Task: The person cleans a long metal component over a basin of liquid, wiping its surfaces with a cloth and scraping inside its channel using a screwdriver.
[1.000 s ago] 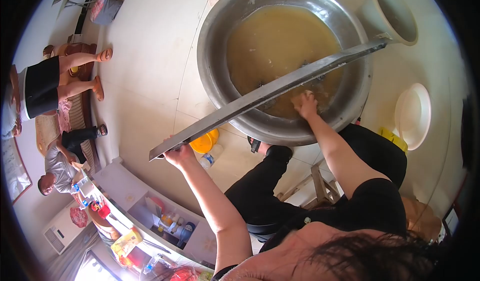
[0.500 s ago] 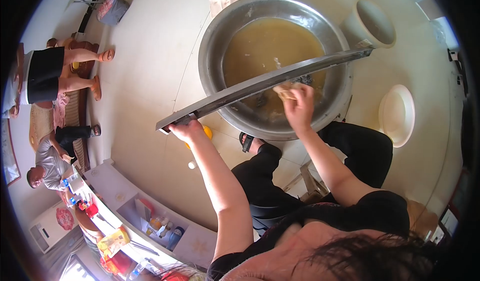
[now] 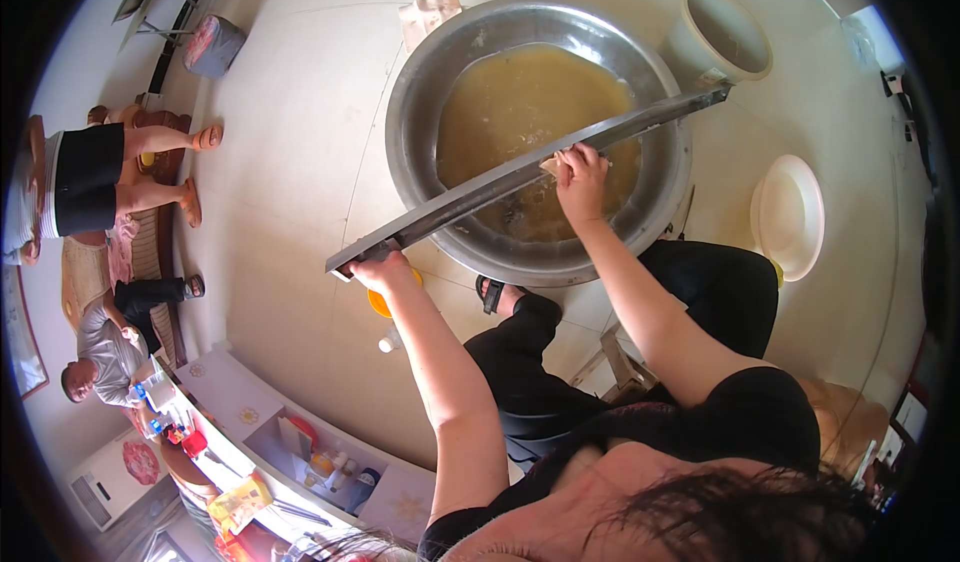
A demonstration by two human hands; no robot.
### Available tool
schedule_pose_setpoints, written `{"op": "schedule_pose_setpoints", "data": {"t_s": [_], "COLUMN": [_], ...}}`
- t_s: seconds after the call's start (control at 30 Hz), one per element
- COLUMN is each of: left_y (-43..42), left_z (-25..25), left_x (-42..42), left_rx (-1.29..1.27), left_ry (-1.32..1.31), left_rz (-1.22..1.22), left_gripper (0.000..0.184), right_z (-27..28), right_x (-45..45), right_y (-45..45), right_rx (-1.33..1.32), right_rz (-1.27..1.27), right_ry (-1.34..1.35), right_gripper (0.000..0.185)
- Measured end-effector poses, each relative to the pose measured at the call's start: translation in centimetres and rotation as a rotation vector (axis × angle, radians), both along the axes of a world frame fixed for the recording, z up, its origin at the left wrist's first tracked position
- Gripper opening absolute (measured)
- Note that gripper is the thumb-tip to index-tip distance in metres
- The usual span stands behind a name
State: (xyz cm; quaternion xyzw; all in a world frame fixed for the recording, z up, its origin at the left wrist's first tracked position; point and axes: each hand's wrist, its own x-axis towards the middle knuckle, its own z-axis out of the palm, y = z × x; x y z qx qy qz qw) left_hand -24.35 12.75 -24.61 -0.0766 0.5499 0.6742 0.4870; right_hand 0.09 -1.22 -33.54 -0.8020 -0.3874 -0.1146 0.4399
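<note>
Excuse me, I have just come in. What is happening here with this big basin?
A person is working at a wide metal basin of cloudy, yellowish-brown water. The left hand grips a long metal bar near one end; the bar slants across above the basin, its far end near the grey bucket. The right hand holds a small pale piece at the bar's middle; I cannot tell what it is.

From here I can't identify the pale piece [image 3: 549,166], mostly covered by the fingers [image 3: 572,157] of the right hand [image 3: 581,186]. The metal strip [image 3: 468,196] hides part of the basin [image 3: 410,112] from me, cloudy water [image 3: 530,97] obscures its bottom, and the view's edge cuts off a standing person [image 3: 90,165].
</note>
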Motion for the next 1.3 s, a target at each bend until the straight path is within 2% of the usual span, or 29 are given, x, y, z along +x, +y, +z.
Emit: {"op": "schedule_pose_setpoints", "data": {"t_s": [0.07, 0.17, 0.27, 0.37, 0.4, 0.53, 0.57, 0.67, 0.77, 0.8, 0.87, 0.9, 0.93, 0.97, 1.03, 1.07, 1.17, 1.2, 1.23, 1.3], "left_y": [0.5, 0.9, 0.4, 0.1, 0.3, -0.4, -0.6, -1.2, -2.0, -2.2, -2.4, -2.6, -2.7, -2.9, -3.4, -3.4, -3.9, -4.0, -4.1, -5.7], "left_z": [-1.1, -0.9, -0.6, 0.4, -0.5, 1.6, 2.2, 3.9, 5.7, 6.5, 8.0, 9.0, 10.1, 11.8, 15.7, 17.6, 22.5, 23.5, 24.5, 27.1], "left_x": [-0.6, -1.8, -3.5, -5.7, -7.4, -10.4, -11.2, -13.4, -15.0, -15.4, -15.8, -15.3, -14.9, -13.7, -10.6, -9.3, -5.8, -4.6, -3.3, 0.1], "left_rx": [0.054, 0.08, 0.131, 0.122, 0.141, 0.23, 0.19, 0.242, 0.301, 0.324, 0.38, 0.412, 0.428, 0.437, 0.403, 0.399, 0.494, 0.51, 0.527, 0.701], "left_ry": [0.001, 0.029, 0.046, 0.098, 0.091, 0.094, 0.089, 0.107, 0.141, 0.157, 0.179, 0.188, 0.221, 0.272, 0.396, 0.426, 0.38, 0.441, 0.5, 0.52], "left_rz": [0.002, 0.056, 0.067, 0.054, 0.062, 0.086, 0.142, 0.203, 0.25, 0.26, 0.272, 0.282, 0.28, 0.272, 0.242, 0.198, 0.077, 0.062, 0.043, -0.064], "left_gripper": [0.028, 0.027, 0.019, 0.014, 0.012, 0.009, 0.025, 0.025, 0.024, 0.024, 0.023, 0.023, 0.023, 0.023, 0.03, 0.029, 0.024, 0.023, 0.022, 0.021], "right_z": [0.6, 2.6, 1.6, -0.3, -0.5, -1.4, -2.2, -2.1, 2.3, 2.0, 0.0, 0.7, 1.4, -3.1, 3.9, 5.4, 8.6, 11.0, 10.3, 10.8], "right_x": [-1.4, -5.5, -4.8, -2.2, -1.7, -4.3, -5.2, -7.7, -8.7, -9.5, -10.2, -10.3, -10.3, -10.7, -10.2, -9.9, -10.0, -9.9, -9.8, -8.9], "right_y": [1.1, 1.9, 1.6, 1.8, 1.8, 4.0, 4.9, 6.2, 5.5, 5.7, 5.6, 5.2, 4.4, 5.5, 3.5, 3.0, 2.6, 2.2, 2.9, 3.9], "right_rx": [0.017, 0.103, 0.037, 0.039, -0.013, 0.45, 0.616, 0.731, 0.507, 0.43, 0.237, 0.142, 0.122, 0.202, 0.364, 0.394, 0.479, 0.482, 0.531, 0.421], "right_rz": [-0.066, 0.241, 0.233, -0.035, -0.027, 0.135, 0.148, 0.171, 0.123, 0.039, 0.036, 0.04, 0.113, 0.187, 0.393, 0.514, 0.602, 0.616, 0.698, 0.64], "right_ry": [-0.007, 0.094, 0.16, 0.169, 0.206, 0.698, 0.773, 1.16, 1.549, 1.429, 0.932, 0.681, 0.795, 1.044, 1.344, 1.268, 1.177, 1.029, 1.088, 0.656], "right_gripper": [0.016, 0.019, 0.021, 0.024, 0.024, 0.017, 0.014, 0.007, 0.008, 0.011, 0.015, 0.017, 0.022, 0.015, 0.015, 0.013, 0.005, 0.005, 0.005, 0.007]}}
